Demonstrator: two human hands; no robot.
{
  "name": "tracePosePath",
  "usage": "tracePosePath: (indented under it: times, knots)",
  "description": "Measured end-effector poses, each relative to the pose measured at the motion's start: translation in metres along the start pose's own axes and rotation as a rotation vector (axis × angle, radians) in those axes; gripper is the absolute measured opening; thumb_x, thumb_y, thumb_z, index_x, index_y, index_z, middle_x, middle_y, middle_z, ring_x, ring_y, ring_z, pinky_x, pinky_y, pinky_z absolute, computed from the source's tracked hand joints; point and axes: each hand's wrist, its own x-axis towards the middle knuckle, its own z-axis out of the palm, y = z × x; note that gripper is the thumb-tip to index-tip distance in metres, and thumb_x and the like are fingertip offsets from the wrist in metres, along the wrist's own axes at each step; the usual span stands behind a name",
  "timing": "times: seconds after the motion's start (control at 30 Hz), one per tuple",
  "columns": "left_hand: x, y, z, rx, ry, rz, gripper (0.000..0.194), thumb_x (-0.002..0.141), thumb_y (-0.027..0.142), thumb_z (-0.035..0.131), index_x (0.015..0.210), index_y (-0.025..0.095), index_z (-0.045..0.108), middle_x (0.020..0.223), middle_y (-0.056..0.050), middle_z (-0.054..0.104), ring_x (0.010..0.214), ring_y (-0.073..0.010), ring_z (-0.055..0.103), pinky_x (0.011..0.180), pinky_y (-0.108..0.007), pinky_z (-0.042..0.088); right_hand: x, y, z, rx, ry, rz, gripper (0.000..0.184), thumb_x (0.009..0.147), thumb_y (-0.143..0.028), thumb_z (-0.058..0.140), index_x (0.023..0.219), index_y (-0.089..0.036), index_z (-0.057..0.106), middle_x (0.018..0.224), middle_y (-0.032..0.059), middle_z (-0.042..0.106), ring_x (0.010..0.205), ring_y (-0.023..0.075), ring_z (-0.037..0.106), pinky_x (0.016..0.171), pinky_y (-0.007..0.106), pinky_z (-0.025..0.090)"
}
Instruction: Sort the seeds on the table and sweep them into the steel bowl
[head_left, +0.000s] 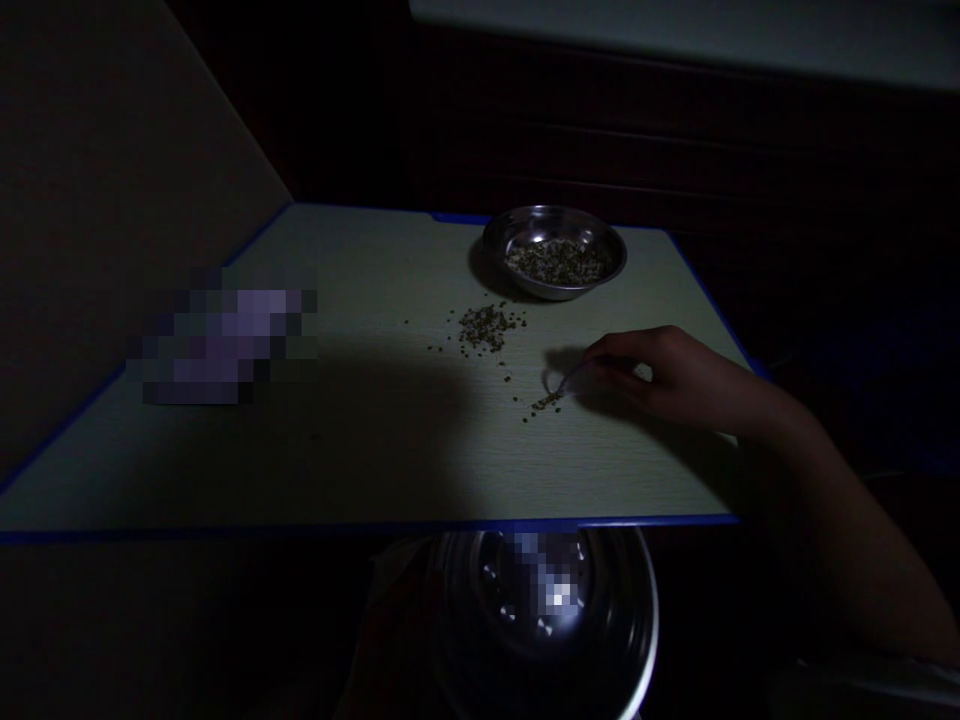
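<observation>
My right hand (pixel 660 375) rests on the pale table (pixel 360 440) at the right, fingers curled together and pointing left at a small cluster of seeds (pixel 546 402). Whether the fingertips pinch a seed is too dark to tell. A larger pile of seeds (pixel 486 327) lies further left on the table. Behind it stands a shallow steel bowl (pixel 555 252) holding more seeds. My left hand is out of sight.
A second steel bowl (pixel 555 620) sits below the table's near blue edge, at my lap. A blurred purple patch (pixel 225 345) lies on the table's left. A cardboard panel (pixel 112 200) rises along the left side. Surroundings are dark.
</observation>
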Motion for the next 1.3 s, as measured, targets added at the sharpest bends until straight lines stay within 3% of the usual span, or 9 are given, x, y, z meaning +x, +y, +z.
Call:
tracePosePath:
  times: [0.77, 1.07, 1.3]
  knots:
    - [0.001, -0.003, -0.001, 0.032, 0.025, 0.003, 0.031, 0.088, 0.033, 0.055, 0.116, 0.019, 0.057, 0.119, -0.008, 0.059, 0.098, -0.0215, 0.06, 0.082, -0.041, 0.052, -0.003, -0.003, -0.002, -0.057, -0.086, 0.099, 0.028, 0.088, -0.028, 0.05, 0.108, -0.017, 0.065, 0.087, 0.0043, 0.07, 0.069, 0.0144, 0.063, 0.062, 0.025, 0.043]
    - [0.001, -0.006, -0.003, 0.041, 0.016, -0.015, 0.029, 0.089, 0.033, 0.054, 0.115, 0.02, 0.058, 0.12, -0.008, 0.059, 0.098, -0.0208, 0.06, 0.082, -0.04, 0.052, -0.003, -0.004, -0.003, 0.012, -0.019, 0.084, 0.024, 0.086, -0.026, 0.052, 0.103, -0.018, 0.066, 0.09, 0.0037, 0.071, 0.073, 0.0144, 0.064, 0.064, 0.024, 0.044]
    - [0.002, -0.011, -0.003, 0.031, 0.021, -0.017, 0.035, 0.087, 0.034, 0.057, 0.117, 0.016, 0.056, 0.118, -0.008, 0.059, 0.098, -0.0228, 0.061, 0.081, -0.042, 0.052, -0.003, -0.009, 0.001, 0.018, 0.018, 0.176, 0.022, 0.083, -0.028, 0.055, 0.096, -0.016, 0.067, 0.072, 0.0014, 0.069, 0.058, 0.012, 0.06, 0.052, 0.023, 0.04]
